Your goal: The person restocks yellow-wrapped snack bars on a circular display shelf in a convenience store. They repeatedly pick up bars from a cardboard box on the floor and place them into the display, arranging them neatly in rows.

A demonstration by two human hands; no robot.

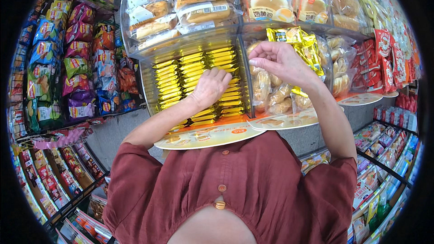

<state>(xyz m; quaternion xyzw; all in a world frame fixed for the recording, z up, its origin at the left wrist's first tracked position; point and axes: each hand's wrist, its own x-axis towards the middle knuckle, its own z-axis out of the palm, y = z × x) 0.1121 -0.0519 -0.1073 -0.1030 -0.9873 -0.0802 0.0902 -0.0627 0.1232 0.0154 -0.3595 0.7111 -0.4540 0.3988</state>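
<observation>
Rows of small yellow foil packets stand stacked in a clear plastic bin before me. My left hand lies on the middle and right rows, fingers curled down among the packets; whether it grips one is hidden. My right hand hovers over the neighbouring compartment, thumb and fingers bent towards each other, with no item visible between them. Beneath and beside it are bagged pastries in clear wrap. Several loose yellow packets lie in a heap on those bags, just beyond the right wrist.
Upper bins hold wrapped bread rolls and bagged buns. Racks of chip bags stand at the left, red packets at the right. A rounded printed sign board juts from the bin's front edge, close to my body.
</observation>
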